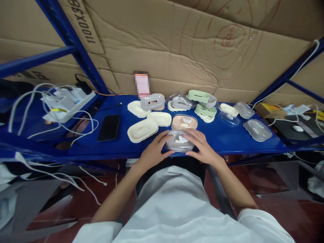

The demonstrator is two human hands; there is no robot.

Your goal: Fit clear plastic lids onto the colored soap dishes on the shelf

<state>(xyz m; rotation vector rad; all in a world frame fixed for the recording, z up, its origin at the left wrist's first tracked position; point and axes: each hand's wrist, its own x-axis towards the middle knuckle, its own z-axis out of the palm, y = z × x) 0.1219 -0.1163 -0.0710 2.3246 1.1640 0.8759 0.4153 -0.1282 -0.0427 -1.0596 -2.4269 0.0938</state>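
Note:
A grey soap dish (pixel 177 145) with a clear lid and a round white label sits at the front edge of the blue table. From its left side my left hand (pixel 155 150) grips it, fingers on the far rim and thumb at the near edge. My right hand (pixel 205 148) holds the right side the same way, with fingertips over the lid near the label. Directly behind it, a peach soap dish (pixel 178 122) with a similar label lies just beyond my fingers. To the left are cream dish parts (pixel 143 130), lying apart from my hands.
Grey and green soap dish parts (pixel 198 96) are piled along the back. Clear lids (pixel 257 130) lie at the right. A black phone (pixel 108 127) and a power strip (pixel 72 101) with white cables are on the left. Blue shelf posts (pixel 86 64) flank the cardboard backing.

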